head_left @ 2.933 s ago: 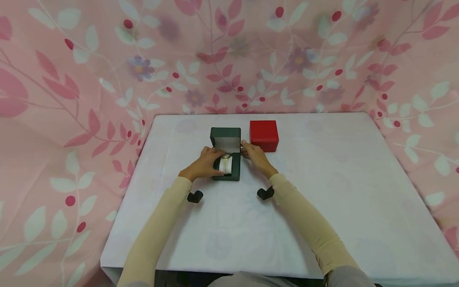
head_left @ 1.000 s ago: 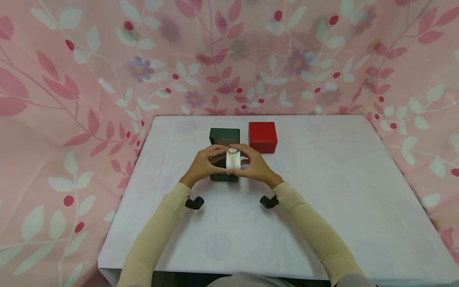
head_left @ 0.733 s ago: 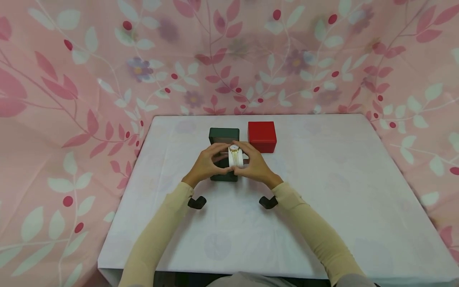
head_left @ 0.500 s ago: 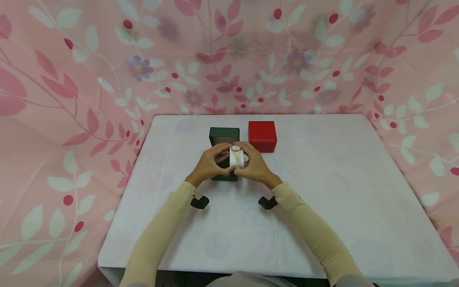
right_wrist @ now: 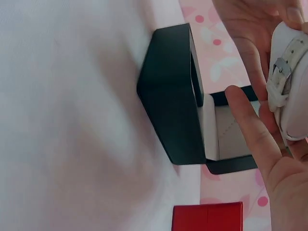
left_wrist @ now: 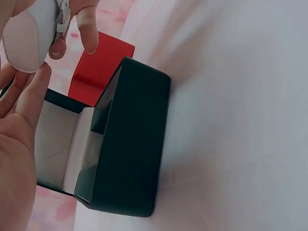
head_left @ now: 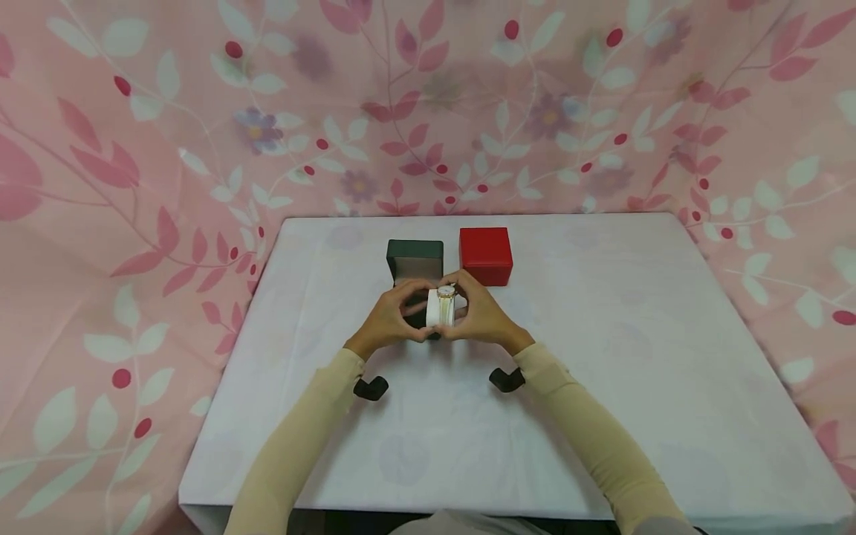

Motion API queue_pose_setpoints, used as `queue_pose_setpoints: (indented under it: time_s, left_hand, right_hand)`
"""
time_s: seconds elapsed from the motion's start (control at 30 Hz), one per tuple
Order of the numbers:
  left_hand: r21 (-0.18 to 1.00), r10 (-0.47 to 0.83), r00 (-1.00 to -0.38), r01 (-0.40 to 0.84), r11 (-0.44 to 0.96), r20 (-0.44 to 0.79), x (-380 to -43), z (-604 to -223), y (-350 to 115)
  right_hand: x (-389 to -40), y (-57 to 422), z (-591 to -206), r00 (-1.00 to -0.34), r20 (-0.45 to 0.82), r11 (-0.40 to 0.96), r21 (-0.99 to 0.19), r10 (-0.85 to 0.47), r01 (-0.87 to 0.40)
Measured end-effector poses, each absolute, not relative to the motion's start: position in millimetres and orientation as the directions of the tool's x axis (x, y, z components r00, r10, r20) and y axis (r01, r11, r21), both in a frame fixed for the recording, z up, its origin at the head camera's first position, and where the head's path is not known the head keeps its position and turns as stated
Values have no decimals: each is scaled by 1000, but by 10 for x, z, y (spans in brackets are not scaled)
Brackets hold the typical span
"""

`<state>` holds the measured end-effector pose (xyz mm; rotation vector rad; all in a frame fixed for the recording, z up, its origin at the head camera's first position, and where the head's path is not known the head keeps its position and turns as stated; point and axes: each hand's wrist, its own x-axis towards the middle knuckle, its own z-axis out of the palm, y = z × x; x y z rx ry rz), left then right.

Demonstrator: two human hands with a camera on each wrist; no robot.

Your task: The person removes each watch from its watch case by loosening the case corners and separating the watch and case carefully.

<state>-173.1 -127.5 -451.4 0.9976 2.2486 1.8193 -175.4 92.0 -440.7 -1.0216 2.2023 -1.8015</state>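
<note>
Pink floral fabric [head_left: 468, 96] backs our white cloth-covered table [head_left: 568, 416]. Our left hand [head_left: 386, 318] and right hand [head_left: 484, 318] both grip a white rounded cushion [head_left: 432, 308], thumbs nearest us, fingers on the far side. Strapped round it: a gold-rimmed round-dial wristwatch [head_left: 446, 292], white strap [right_wrist: 291, 55], metal buckle [right_wrist: 281, 67]. We hold it clear of the table, by a dark green rectangular box [left_wrist: 132, 144], lid [head_left: 414, 249] up, pale lining [right_wrist: 233, 130] showing. Square red box [head_left: 484, 249], closed, stands near the green one, to our right.
</note>
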Motion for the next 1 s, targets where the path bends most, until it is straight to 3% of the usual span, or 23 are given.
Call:
queue_pose_setpoints:
  time_s: [0.63,1.0]
  left_hand:
    - [907,501,-792,420,32,349,-1718,-4593,-1343]
    - [911,521,-790,409,55,324,-1689,-4643,-1379]
  right_hand:
    - [-1693,862,-4361,-743,341,171,-838,-576,-517]
    - [-1845,904,-4760,-757,335,188,-839,-562,-511]
